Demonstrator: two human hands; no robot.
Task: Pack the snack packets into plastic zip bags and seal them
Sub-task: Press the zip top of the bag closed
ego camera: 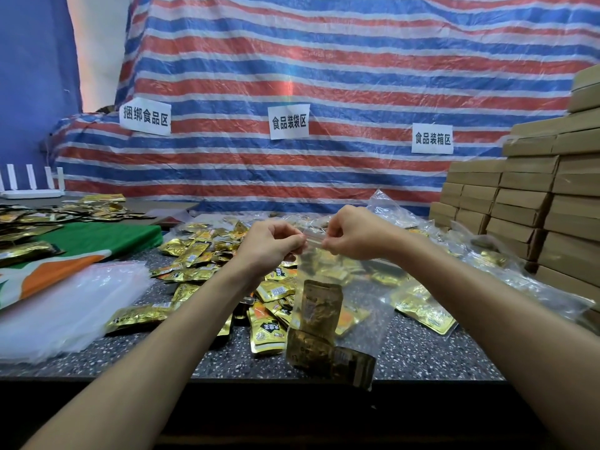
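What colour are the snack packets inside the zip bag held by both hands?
Gold, seen in the head view: snack packets inside the clear zip bag.

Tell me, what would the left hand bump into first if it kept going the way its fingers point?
Probably the right hand: the left hand points across the zip bag top toward it.

2 hands (271, 243), 1 held zip bag (328, 319) w/ 2 packets (319, 308), 3 wall signs (289, 121).
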